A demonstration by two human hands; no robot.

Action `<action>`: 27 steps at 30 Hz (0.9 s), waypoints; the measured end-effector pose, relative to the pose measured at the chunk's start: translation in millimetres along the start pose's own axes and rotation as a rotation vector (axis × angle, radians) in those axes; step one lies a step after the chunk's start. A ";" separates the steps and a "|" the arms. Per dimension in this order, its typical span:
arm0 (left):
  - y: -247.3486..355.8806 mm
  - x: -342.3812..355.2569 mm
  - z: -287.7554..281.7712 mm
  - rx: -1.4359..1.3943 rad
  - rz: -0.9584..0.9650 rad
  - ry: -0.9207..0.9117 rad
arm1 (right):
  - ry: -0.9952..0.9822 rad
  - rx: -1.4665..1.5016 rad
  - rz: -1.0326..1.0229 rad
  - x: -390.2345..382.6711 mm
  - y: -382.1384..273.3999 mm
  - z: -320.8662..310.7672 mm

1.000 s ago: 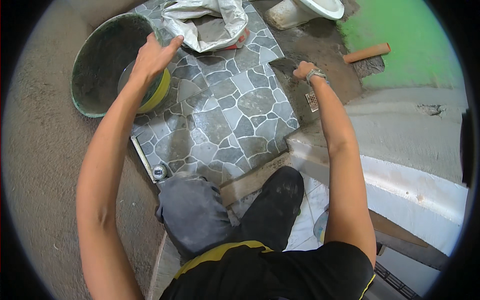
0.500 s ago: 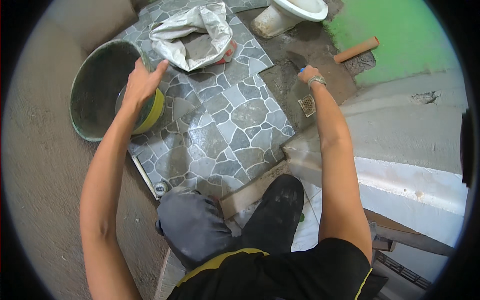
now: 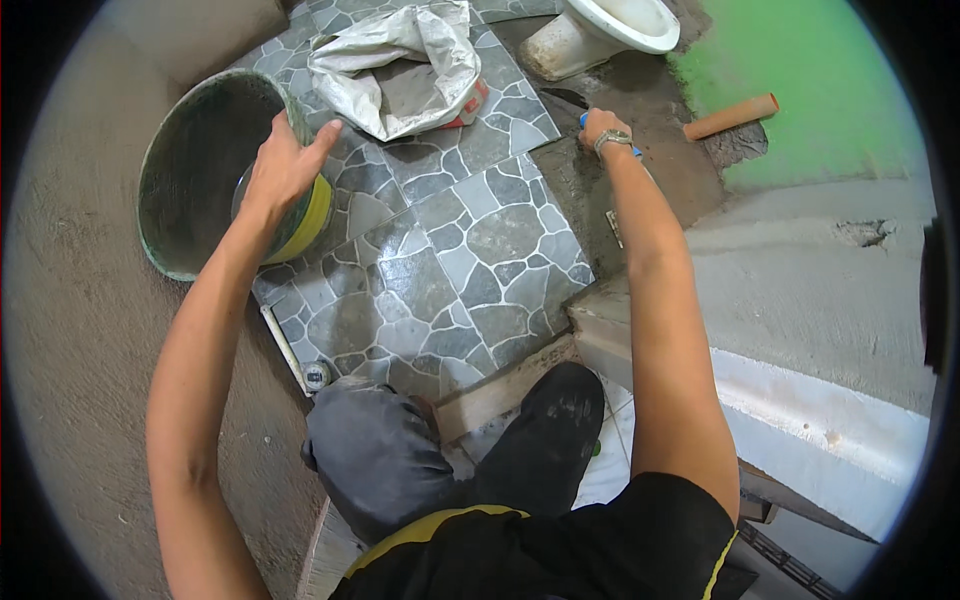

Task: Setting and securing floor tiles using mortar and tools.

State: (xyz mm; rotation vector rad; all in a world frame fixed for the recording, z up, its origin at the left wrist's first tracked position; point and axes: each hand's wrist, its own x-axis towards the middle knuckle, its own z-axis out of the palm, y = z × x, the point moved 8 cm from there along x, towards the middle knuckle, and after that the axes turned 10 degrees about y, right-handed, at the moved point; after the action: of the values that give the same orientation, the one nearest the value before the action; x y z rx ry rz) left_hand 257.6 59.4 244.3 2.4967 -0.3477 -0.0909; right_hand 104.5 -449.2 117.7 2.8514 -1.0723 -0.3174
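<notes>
My left hand [image 3: 287,168] grips the rim of a large grey-green bucket [image 3: 192,190], tilted at the left; a yellow container [image 3: 312,220] shows at its lower right. My right hand [image 3: 605,135] is closed on a blue-handled trowel [image 3: 566,97], its dark blade over rough wet-looking mortar [image 3: 565,160] beside the edge of the stone-pattern tiles [image 3: 505,235]. A crumpled white sack [image 3: 440,60] of grey powder lies open between my hands. A metal floor drain [image 3: 614,228] is partly hidden by my right forearm.
A white toilet [image 3: 560,50] stands at the back right. An orange pipe [image 3: 730,117] lies by a green-coated patch [image 3: 800,80]. A concrete ledge [image 3: 800,260] runs along the right, a rough wall [image 3: 80,330] along the left. A tape measure [image 3: 316,375] sits near my knee.
My right hand and the trowel have shifted left and away from me, toward the tile edge. My left hand stays on the bucket rim; the view has tilted slightly.
</notes>
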 end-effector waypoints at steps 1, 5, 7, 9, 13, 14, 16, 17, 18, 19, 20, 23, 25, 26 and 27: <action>-0.5 -0.4 -0.2 0.004 -0.010 0.002 | 0.024 -0.029 0.000 3.8 -1.6 1.7; 0.4 -1.5 -2.5 -0.004 -0.014 0.024 | 0.067 -0.074 -0.017 13.0 -2.8 12.1; 1.6 -1.8 -2.6 -0.015 -0.005 0.021 | 0.064 -0.097 -0.004 13.9 0.3 18.0; 2.7 -1.4 -3.8 -0.032 0.001 0.035 | 0.112 -0.101 -0.032 14.0 0.0 19.3; 0.2 -1.3 -2.2 0.014 -0.024 0.016 | 0.147 -0.118 -0.044 14.8 2.5 22.7; 0.3 -1.2 -2.0 0.012 -0.023 0.015 | 0.134 -0.116 -0.056 16.1 2.4 23.9; 0.3 -0.8 -1.5 0.010 -0.020 0.010 | 0.130 -0.115 -0.084 19.8 1.5 21.8; 0.2 -0.8 -1.0 0.010 -0.019 0.005 | 0.124 -0.119 -0.080 22.4 3.0 19.5; -0.1 -0.7 -0.5 0.009 -0.018 0.001 | 0.104 -0.121 -0.076 24.8 5.2 17.2; -0.8 -0.5 -1.2 0.015 -0.023 0.012 | 0.084 -0.136 -0.056 27.1 8.2 14.4; -1.6 -0.2 -1.6 0.021 -0.027 0.019 | 0.053 -0.135 -0.089 28.0 7.1 12.9; -4.0 0.6 -0.2 0.026 -0.034 0.015 | -0.023 -0.181 -0.116 24.9 14.1 8.3; -4.7 1.3 0.1 0.021 -0.027 0.018 | -0.039 -0.218 -0.123 17.7 21.5 6.2; -4.7 1.6 0.0 0.017 -0.020 0.023 | -0.032 -0.242 -0.149 13.2 23.6 5.3; -4.7 1.8 -0.3 0.018 -0.014 0.031 | -0.025 -0.266 -0.173 9.1 26.6 3.6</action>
State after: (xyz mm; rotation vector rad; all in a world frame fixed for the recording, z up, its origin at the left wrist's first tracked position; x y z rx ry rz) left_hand 260.4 62.8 241.8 2.5160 -0.3190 -0.0549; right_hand 93.3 -475.2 116.6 2.7083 -0.7241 -0.4699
